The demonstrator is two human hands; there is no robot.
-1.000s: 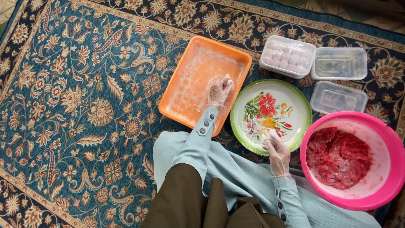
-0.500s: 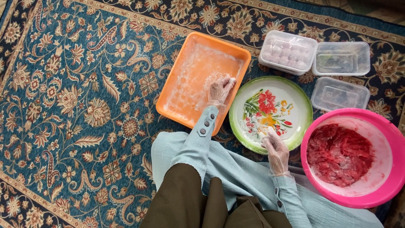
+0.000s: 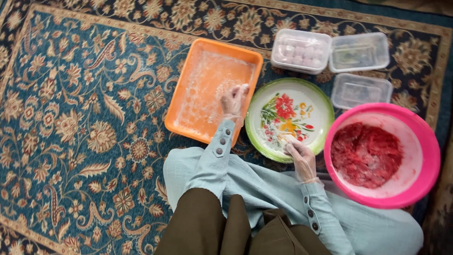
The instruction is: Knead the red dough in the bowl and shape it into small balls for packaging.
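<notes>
Two hands in thin clear gloves work over a patterned woven rug (image 3: 85,132). Left hand (image 3: 234,100), fingers loosely curled and holding nothing, presses into the floury rectangular orange tray (image 3: 188,106). Right hand (image 3: 301,158) pinches a small pale lump at the glossy round flowered plate's (image 3: 292,101) near rim, beside a smooth pink bowl (image 3: 424,156) of coarse red mince.

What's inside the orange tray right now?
The orange tray holds a thin whitish powdery coating, with the left hand pressing into it. Whatever lies under that hand is covered.
</notes>
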